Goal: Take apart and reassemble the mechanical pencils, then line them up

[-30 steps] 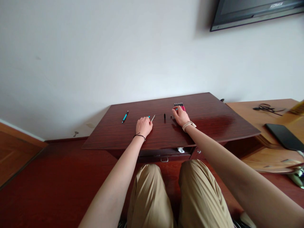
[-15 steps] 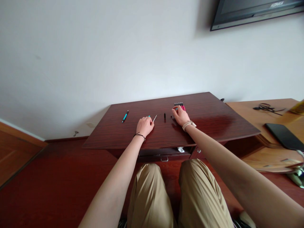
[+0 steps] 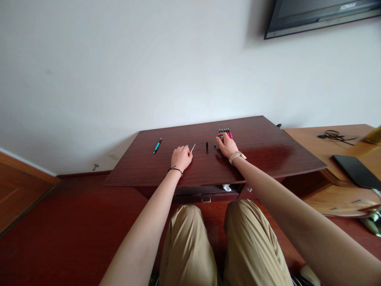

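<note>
I see a plain white wall behind a dark red-brown wooden desk [image 3: 262, 155], with a lighter wooden side table [image 3: 324, 149] to its right. My right hand [image 3: 226, 145] lies on a row of black-tipped pink pens [image 3: 226, 132], fingers curled over them; whether it grips one I cannot tell. My left hand [image 3: 181, 157] is loosely closed on a thin white refill with a teal end [image 3: 192, 148]. A loose teal pen [image 3: 156, 146] lies well left, a small black cap [image 3: 206, 146] between the hands.
</note>
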The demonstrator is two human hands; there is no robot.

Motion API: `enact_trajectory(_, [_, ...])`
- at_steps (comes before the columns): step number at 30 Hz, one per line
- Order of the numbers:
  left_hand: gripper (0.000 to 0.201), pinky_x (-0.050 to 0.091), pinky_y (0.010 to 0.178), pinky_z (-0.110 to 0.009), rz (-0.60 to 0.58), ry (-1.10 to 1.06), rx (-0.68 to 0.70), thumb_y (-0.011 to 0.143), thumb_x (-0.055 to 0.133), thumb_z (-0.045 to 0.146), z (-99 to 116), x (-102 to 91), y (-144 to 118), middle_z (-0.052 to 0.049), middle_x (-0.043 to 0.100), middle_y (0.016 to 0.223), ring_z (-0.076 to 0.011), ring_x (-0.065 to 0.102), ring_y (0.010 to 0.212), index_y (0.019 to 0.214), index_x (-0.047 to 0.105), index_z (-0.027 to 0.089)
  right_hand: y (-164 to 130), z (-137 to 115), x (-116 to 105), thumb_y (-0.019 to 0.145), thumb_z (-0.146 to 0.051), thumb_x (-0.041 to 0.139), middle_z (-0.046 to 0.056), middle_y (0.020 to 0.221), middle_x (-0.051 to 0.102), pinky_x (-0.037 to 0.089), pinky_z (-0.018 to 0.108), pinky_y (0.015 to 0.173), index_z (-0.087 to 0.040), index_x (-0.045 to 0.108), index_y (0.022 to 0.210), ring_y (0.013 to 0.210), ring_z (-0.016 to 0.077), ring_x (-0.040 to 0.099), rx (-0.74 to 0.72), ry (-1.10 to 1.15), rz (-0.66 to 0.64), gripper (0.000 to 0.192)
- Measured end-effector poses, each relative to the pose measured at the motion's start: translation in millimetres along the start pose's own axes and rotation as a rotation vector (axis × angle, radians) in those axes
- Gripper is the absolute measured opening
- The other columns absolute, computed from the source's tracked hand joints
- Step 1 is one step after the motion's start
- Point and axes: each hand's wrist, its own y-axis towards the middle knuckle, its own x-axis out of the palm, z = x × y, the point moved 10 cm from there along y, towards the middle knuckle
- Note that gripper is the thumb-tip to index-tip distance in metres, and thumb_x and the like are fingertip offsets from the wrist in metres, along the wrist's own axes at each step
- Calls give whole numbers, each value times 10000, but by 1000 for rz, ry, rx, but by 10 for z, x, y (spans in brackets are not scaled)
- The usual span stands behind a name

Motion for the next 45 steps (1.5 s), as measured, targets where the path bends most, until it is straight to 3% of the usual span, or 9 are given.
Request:
enact_trajectory(20, [189,464,927,-450,52,-27,-25,1043,570,320,-37,-34,-4,-117,722,983,-316,642,1029,877,608,237,9,34,9,1065,-525,494,87,897,787,504,402,783,-227,637,1250,852,319,738,3,35,7,379])
enact_trajectory(25, [60,448,1002,-456,167,-63,-183,1017,558,221,-232,-160,-32,-124,690,1126,-328,599,1184,1020,614,245,6,31,-2,1063,-534,491,99,900,785,517,413,801,-223,642,1255,852,324,735,5,43,13,396])
enact_trajectory(27, [129,448,1021,-456,201,-87,-298,971,591,180,-391,-182,-54,-117,680,1195,-328,580,1229,1079,615,248,4,30,-8,1062,-539,488,101,897,783,519,413,804,-222,645,1250,852,324,734,6,42,16,400])
enact_trajectory(32, [172,458,1042,-461,125,-202,-519,947,639,204,-703,-51,-94,-116,682,1272,-335,574,1269,1113,649,248,2,28,-14,1058,-545,477,104,894,782,528,414,810,-225,646,1250,857,327,732,8,34,18,410])
enact_trajectory(38, [88,454,1066,-475,59,-205,-527,979,646,262,-711,7,-85,-123,681,1256,-348,562,1288,1033,716,260,4,23,-18,1051,-540,475,105,906,782,531,422,822,-226,645,1245,870,332,736,8,34,18,407])
enact_trajectory(45, [107,459,1075,-491,61,-195,-508,1001,639,287,-698,7,-85,-138,685,1272,-357,565,1290,1028,736,249,2,20,-19,1055,-544,468,109,906,784,535,416,824,-219,645,1250,868,327,739,16,28,11,418])
